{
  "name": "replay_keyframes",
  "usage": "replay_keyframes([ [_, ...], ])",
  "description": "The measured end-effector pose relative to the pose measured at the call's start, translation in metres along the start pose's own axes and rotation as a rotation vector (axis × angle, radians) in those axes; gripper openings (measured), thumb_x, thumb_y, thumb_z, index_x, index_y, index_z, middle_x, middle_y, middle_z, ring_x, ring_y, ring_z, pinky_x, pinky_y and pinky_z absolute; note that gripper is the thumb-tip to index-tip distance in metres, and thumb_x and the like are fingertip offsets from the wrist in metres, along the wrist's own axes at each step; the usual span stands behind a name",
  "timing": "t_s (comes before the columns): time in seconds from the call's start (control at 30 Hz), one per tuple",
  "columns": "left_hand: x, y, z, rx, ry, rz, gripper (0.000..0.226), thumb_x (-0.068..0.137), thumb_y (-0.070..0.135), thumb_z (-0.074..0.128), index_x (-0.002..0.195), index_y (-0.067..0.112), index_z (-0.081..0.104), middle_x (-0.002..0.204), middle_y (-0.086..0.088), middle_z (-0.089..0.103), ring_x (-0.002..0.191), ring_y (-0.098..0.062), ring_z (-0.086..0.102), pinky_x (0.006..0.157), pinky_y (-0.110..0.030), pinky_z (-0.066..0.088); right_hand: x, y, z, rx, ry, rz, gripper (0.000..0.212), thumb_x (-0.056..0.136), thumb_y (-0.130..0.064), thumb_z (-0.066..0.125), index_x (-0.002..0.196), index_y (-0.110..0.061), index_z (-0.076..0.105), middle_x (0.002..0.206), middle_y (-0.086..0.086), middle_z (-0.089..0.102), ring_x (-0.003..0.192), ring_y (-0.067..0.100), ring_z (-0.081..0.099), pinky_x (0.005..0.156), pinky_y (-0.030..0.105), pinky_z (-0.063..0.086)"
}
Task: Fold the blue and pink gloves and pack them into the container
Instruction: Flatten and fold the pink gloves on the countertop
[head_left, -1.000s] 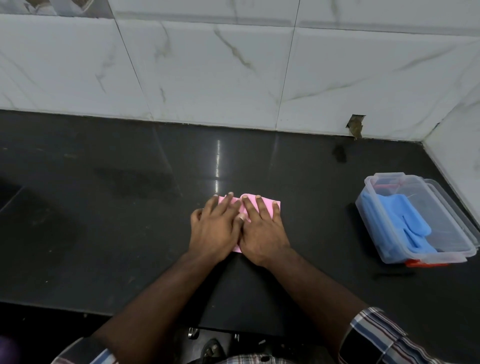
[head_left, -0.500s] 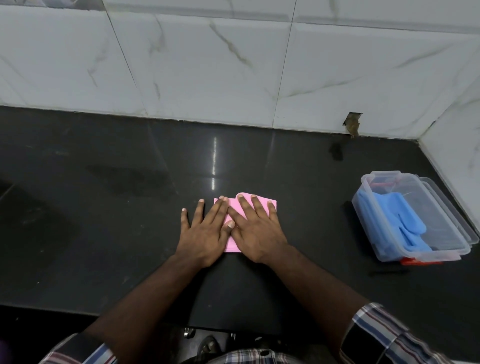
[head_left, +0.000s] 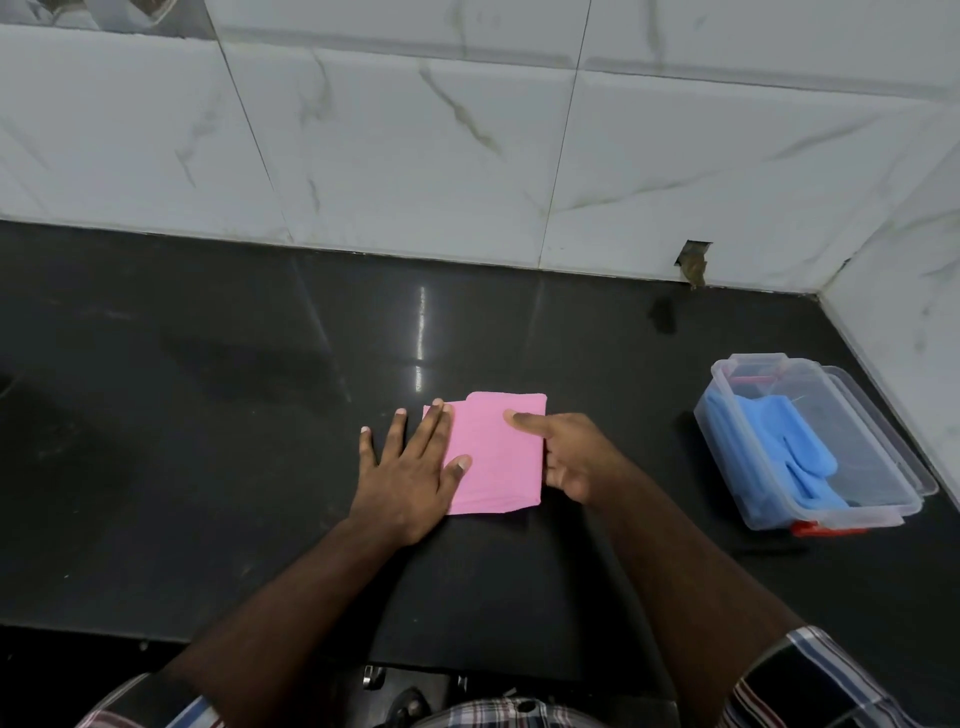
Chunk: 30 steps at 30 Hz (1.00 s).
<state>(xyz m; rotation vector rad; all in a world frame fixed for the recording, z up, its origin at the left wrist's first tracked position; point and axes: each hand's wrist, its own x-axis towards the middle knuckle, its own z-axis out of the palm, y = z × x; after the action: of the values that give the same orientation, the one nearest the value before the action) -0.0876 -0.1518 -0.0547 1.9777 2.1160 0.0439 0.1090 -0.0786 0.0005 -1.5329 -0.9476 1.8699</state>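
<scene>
— Both hands have slid apart since a second ago, when they lay side by side on top of the folded pink glove (head_left: 493, 457) and hid most of it. Now its middle is uncovered.

— Where is each hand?

— Left hand (head_left: 410, 478) lies flat, fingers straight and spread. Its thumb and the two nearest fingers rest on the glove's left edge; the other fingers lie on the black countertop (head_left: 208, 441). It grips nothing. Right hand (head_left: 571, 457) is at the glove's right edge. One finger lies stretched over the top of the pink fold, and the others are curled down at the edge. I cannot tell whether those tuck beneath the glove, but the hand looks clamped on that edge.

— And the glove itself?

— Folded into a flat, near-square packet, lying on the countertop between the two hands, toward the front edge.

— The rest of the task's things?

— Clear plastic container (head_left: 769, 499) stands open, well apart to the right, near the corner of the tiled wall (head_left: 467, 156). Blue gloves (head_left: 779, 457) already lie inside it. A red clip (head_left: 810, 530) shows at its near end.

— Anything else?

— Plaid sleeves (head_left: 810, 680) at the bottom corners.
</scene>
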Motion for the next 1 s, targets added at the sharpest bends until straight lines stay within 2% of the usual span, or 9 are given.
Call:
replay_keyframes([
  [0.2,-0.001,0.002,-0.008,-0.064,-0.012,0.013,0.068,0.096,0.066,0.006,0.154,0.037,-0.017,0.163,0.018,-0.02,0.153,-0.023,-0.012,0.118,-0.063,-0.006,-0.009,0.0,0.015,-0.037,-0.029,-0.074,0.032,0.083,0.004,0.068,0.114,-0.002,0.065,0.103,0.014,0.075,0.092,0.033,0.073,0.083,0.051,0.059],
  [0.3,0.004,0.01,-0.026,-0.114,0.085,0.012,0.066,0.097,0.066,0.019,0.156,0.04,0.01,0.167,0.012,-0.007,0.153,-0.028,-0.005,0.12,-0.061,-0.001,-0.02,-0.018,0.009,-0.019,-0.01,-0.158,0.033,0.083,0.006,0.066,0.115,-0.002,0.064,0.106,0.017,0.073,0.096,0.036,0.071,0.083,0.054,0.058],
  [0.4,0.014,0.032,-0.053,-0.245,0.27,0.069,0.052,0.097,0.054,0.044,0.147,0.037,0.043,0.157,0.001,0.029,0.141,-0.028,0.025,0.117,-0.043,0.021,-0.037,-0.05,0.004,-0.358,0.112,-0.436,0.03,0.083,0.0,0.066,0.112,-0.01,0.063,0.104,0.006,0.071,0.092,0.024,0.069,0.08,0.042,0.059],
  [0.5,0.026,0.062,-0.093,-1.065,0.163,-0.014,0.029,0.102,0.03,0.05,0.122,0.02,0.068,0.112,0.001,0.066,0.102,-0.015,0.059,0.084,-0.018,0.045,-0.054,-0.072,0.002,-0.842,0.221,-0.83,0.027,0.087,-0.014,0.06,0.113,-0.018,0.062,0.099,-0.001,0.068,0.085,0.018,0.062,0.073,0.031,0.049],
  [0.6,0.03,0.061,-0.102,-1.675,-0.151,-0.303,0.042,0.102,0.045,0.042,0.11,0.016,0.071,0.1,-0.005,0.076,0.09,-0.023,0.071,0.082,-0.037,0.057,-0.053,-0.051,0.01,-1.22,0.157,-0.987,0.032,0.088,-0.025,0.049,0.118,-0.023,0.062,0.102,0.003,0.069,0.089,0.028,0.061,0.077,0.038,0.049],
  [0.7,0.021,0.045,-0.071,-1.626,-0.252,-0.453,0.051,0.101,0.055,0.042,0.12,0.016,0.068,0.108,-0.007,0.076,0.1,-0.027,0.073,0.092,-0.053,0.056,-0.036,0.014,0.014,-1.559,0.009,-0.895,0.038,0.091,-0.022,0.049,0.128,-0.02,0.058,0.123,0.008,0.064,0.112,0.032,0.058,0.095,0.045,0.045],
  [0.77,0.016,0.037,-0.054,-1.526,-0.232,-0.506,0.045,0.1,0.049,0.049,0.115,0.012,0.069,0.105,-0.01,0.077,0.097,-0.029,0.074,0.089,-0.056,0.057,-0.033,0.047,0.013,-1.615,-0.062,-0.73,0.054,0.093,-0.021,0.053,0.146,-0.019,0.04,0.149,0.013,0.043,0.136,0.032,0.041,0.112,0.049,0.033],
  [0.87,0.017,0.029,-0.046,-1.337,-0.101,-0.44,0.038,0.097,0.045,0.058,0.102,0.01,0.073,0.098,-0.011,0.076,0.091,-0.029,0.073,0.083,-0.048,0.06,-0.036,0.058,0.013,-1.59,-0.089,-0.695,0.065,0.096,-0.038,0.052,0.153,-0.022,0.025,0.162,0.009,0.022,0.149,0.026,0.018,0.121,0.045,0.013],
  [1.0,0.021,0.011,-0.041,-0.763,0.149,-0.341,0.04,0.095,0.047,0.055,0.088,0.011,0.071,0.088,-0.007,0.073,0.085,-0.029,0.067,0.078,-0.038,0.053,-0.042,0.05,0.017,-1.527,-0.102,-0.693,0.061,0.097,-0.045,0.047,0.151,-0.022,0.032,0.162,0.004,0.022,0.15,0.022,0.015,0.122,0.041,0.01],
])
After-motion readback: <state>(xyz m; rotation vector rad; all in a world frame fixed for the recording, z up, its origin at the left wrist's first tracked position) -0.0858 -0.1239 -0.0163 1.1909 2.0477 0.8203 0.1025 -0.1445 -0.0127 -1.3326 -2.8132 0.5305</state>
